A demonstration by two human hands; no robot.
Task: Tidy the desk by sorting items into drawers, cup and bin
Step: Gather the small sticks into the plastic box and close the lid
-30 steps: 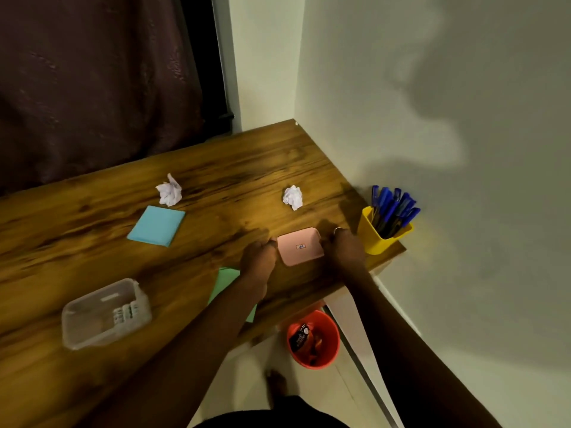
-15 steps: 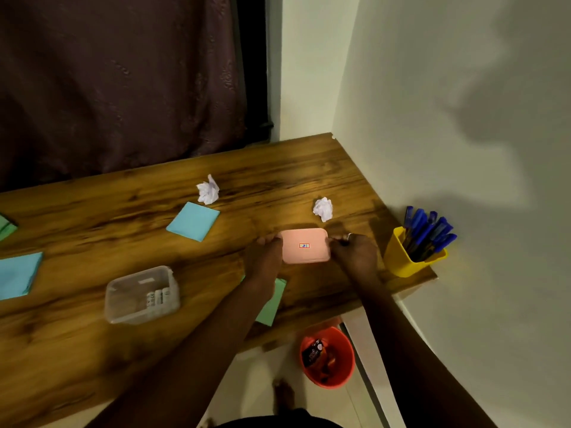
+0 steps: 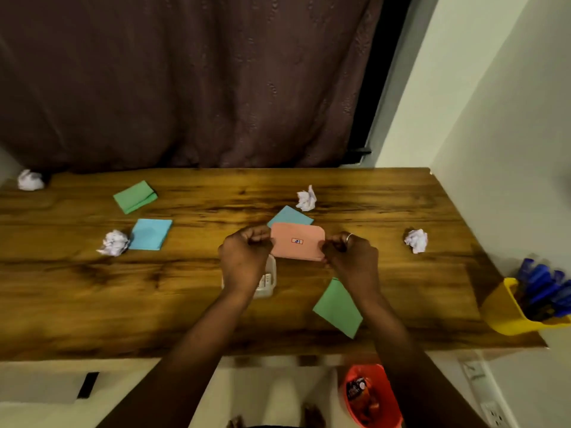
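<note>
Both hands hold a pink lid (image 3: 298, 245) above the middle of the tabletop (image 3: 185, 288). The left hand (image 3: 244, 261) pinches its 9 o'clock edge and the right hand (image 3: 352, 257) its 3 o'clock edge, fingers curled. A clear plastic box (image 3: 269, 284) sits at 7 o'clock from the lid, partly under the left wrist. A blue note (image 3: 290, 216) lies at 12, a green note (image 3: 338, 307) at 5 and a crumpled paper ball (image 3: 416, 240) at 3. The yellow cup (image 3: 509, 313) of blue pens (image 3: 543, 285) stands at 4, at the tabletop's edge. The red bin (image 3: 372, 396) stands on the floor at 5.
</note>
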